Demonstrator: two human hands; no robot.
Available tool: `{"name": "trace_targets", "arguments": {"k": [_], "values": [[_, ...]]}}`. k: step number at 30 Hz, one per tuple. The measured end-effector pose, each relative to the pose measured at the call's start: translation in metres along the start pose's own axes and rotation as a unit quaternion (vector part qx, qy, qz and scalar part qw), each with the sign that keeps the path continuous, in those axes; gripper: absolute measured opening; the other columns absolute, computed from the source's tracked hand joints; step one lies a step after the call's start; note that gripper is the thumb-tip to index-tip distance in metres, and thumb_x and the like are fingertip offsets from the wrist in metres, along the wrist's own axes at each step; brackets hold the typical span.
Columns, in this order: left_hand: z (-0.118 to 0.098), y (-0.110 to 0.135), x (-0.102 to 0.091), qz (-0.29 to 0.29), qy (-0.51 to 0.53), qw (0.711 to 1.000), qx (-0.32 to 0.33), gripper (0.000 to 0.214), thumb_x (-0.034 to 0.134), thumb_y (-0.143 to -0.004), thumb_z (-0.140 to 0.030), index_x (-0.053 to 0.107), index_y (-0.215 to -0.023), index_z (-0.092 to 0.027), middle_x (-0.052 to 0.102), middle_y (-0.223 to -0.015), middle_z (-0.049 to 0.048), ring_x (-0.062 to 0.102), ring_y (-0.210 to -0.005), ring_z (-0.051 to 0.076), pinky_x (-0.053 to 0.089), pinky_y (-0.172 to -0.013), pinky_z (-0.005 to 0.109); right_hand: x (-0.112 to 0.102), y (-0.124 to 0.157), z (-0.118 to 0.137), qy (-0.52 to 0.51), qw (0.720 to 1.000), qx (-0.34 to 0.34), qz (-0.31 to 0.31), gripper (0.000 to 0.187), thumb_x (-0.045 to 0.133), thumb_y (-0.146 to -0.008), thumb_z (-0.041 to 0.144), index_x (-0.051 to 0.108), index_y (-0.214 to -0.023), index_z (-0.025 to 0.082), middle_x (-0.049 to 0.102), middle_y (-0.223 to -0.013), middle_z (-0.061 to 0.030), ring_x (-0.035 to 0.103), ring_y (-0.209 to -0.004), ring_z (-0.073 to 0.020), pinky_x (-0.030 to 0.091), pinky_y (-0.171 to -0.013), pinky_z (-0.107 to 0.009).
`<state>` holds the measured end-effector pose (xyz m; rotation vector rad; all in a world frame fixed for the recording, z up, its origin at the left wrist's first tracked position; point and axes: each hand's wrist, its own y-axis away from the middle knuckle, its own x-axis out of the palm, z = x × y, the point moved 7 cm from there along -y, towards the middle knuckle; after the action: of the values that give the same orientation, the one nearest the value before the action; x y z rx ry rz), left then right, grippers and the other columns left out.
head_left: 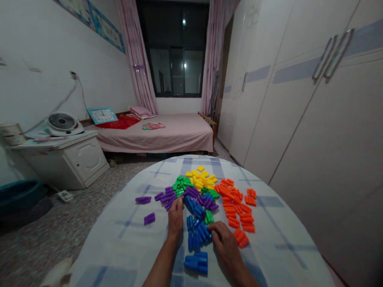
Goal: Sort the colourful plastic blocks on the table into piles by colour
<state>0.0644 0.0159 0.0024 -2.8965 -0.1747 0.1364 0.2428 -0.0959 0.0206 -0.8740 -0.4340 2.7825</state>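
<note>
My left hand [176, 218] rests at the left side of the blue plastic toy pieces [196, 235], its fingers stretched forward and their tips near purple pieces [168, 196]. On the other side, my right hand [223, 238] has bent fingers, with the index fingertip touching the edge of the blue pile and a gap above the thumb. Between the hands the blue pieces lie loosely heaped, with a green piece [209, 217] at their right. A joined blue cluster [196, 263] lies closer to me. No piece is visibly lifted by either hand.
Orange pieces [236, 203] spread to the right on the checked tablecloth [128, 247]. Yellow pieces [201, 179] and green pieces [182, 183] sit farther back. Two purple pieces lie apart at left. Beyond the round table are a bed [176, 139], a cabinet [86, 163] and wardrobes [299, 131].
</note>
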Motion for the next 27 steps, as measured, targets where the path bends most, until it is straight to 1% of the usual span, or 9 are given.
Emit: {"name": "trace_targets", "arguments": {"k": [5,8,10,12,16,18,20,23,27], "values": [[0.009,-0.003,0.008,0.037,0.016,0.999,-0.005,0.046,0.040,-0.086,-0.051,0.061,-0.106,-0.015,0.064,-0.109,0.0099,0.059,-0.103,0.022,0.045,-0.093,0.037,0.000,0.008,0.007,0.011,0.999,-0.053,-0.005,0.024,0.039,-0.083,0.016,0.062,-0.091,0.022,0.063,-0.092,-0.0046,0.059,-0.091,-0.0172,0.047,-0.081,-0.028],[0.014,-0.004,0.008,0.031,0.020,0.999,-0.023,0.047,0.040,-0.086,-0.051,0.061,-0.106,-0.015,0.064,-0.108,0.0105,0.060,-0.102,0.022,0.045,-0.092,0.037,-0.024,0.010,0.008,0.034,0.997,-0.044,-0.055,0.025,0.042,-0.085,0.022,0.061,-0.101,0.026,0.063,-0.104,-0.0046,0.058,-0.100,-0.0184,0.047,-0.085,-0.029],[0.019,-0.006,0.006,0.023,0.018,0.999,-0.038,0.047,0.039,-0.086,-0.051,0.061,-0.106,-0.014,0.064,-0.108,0.0108,0.060,-0.103,0.023,0.046,-0.092,0.038,-0.051,0.006,0.000,0.059,0.993,0.010,-0.104,0.027,0.045,-0.084,0.030,0.060,-0.106,0.028,0.061,-0.111,-0.0045,0.058,-0.102,-0.0195,0.048,-0.086,-0.030],[0.024,-0.006,0.006,0.022,0.013,0.999,-0.047,0.047,0.039,-0.086,-0.051,0.061,-0.105,-0.015,0.064,-0.109,0.0107,0.059,-0.104,0.024,0.046,-0.092,0.038,-0.083,-0.006,-0.017,0.074,0.985,0.072,-0.139,0.031,0.043,-0.084,0.037,0.058,-0.110,0.028,0.059,-0.116,-0.0050,0.059,-0.100,-0.0199,0.050,-0.082,-0.031],[0.026,-0.005,0.005,0.021,0.007,0.998,-0.056,0.046,0.038,-0.086,-0.051,0.060,-0.106,-0.016,0.062,-0.112,0.0099,0.057,-0.108,0.024,0.045,-0.094,0.039,-0.141,-0.048,-0.072,0.165,0.966,0.109,-0.169,0.042,0.040,-0.081,0.044,0.056,-0.114,0.024,0.057,-0.119,-0.0076,0.054,-0.109,-0.0225,0.044,-0.093,-0.038],[0.025,-0.005,0.005,0.014,0.009,0.998,-0.057,0.045,0.039,-0.086,-0.051,0.061,-0.106,-0.016,0.062,-0.112,0.0095,0.057,-0.107,0.024,0.045,-0.094,0.039,-0.160,-0.070,-0.109,0.231,0.951,0.123,-0.164,0.045,0.039,-0.079,0.044,0.056,-0.114,0.021,0.057,-0.119,-0.0099,0.050,-0.114,-0.0241,0.039,-0.098,-0.040],[0.025,-0.006,0.003,0.005,0.008,0.999,-0.054,0.045,0.039,-0.086,-0.050,0.061,-0.106,-0.017,0.062,-0.111,0.0090,0.057,-0.105,0.023,0.045,-0.093,0.039,-0.172,-0.085,-0.146,0.246,0.942,0.146,-0.173,0.051,0.038,-0.079,0.044,0.055,-0.117,0.014,0.055,-0.122,-0.0160,0.049,-0.115,-0.0288,0.037,-0.099,-0.047],[0.021,-0.008,-0.002,-0.025,-0.024,0.999,-0.029,0.042,0.038,-0.086,-0.047,0.062,-0.105,-0.018,0.060,-0.113,0.0091,0.054,-0.108,0.023,0.041,-0.098,0.041,-0.167,-0.101,-0.178,0.290,0.934,0.141,-0.155,0.051,0.034,-0.082,0.042,0.053,-0.120,0.015,0.055,-0.125,-0.0147,0.047,-0.118,-0.0288,0.033,-0.101,-0.049],[0.013,-0.008,-0.006,-0.051,-0.100,0.994,0.008,0.041,0.035,-0.087,-0.044,0.061,-0.107,-0.018,0.053,-0.121,0.0107,0.045,-0.119,0.025,0.031,-0.106,0.045,-0.131,-0.115,-0.170,0.244,0.960,0.096,-0.101,0.045,0.035,-0.083,0.039,0.055,-0.117,0.019,0.057,-0.124,-0.0103,0.047,-0.119,-0.0246,0.033,-0.102,-0.044]]}}
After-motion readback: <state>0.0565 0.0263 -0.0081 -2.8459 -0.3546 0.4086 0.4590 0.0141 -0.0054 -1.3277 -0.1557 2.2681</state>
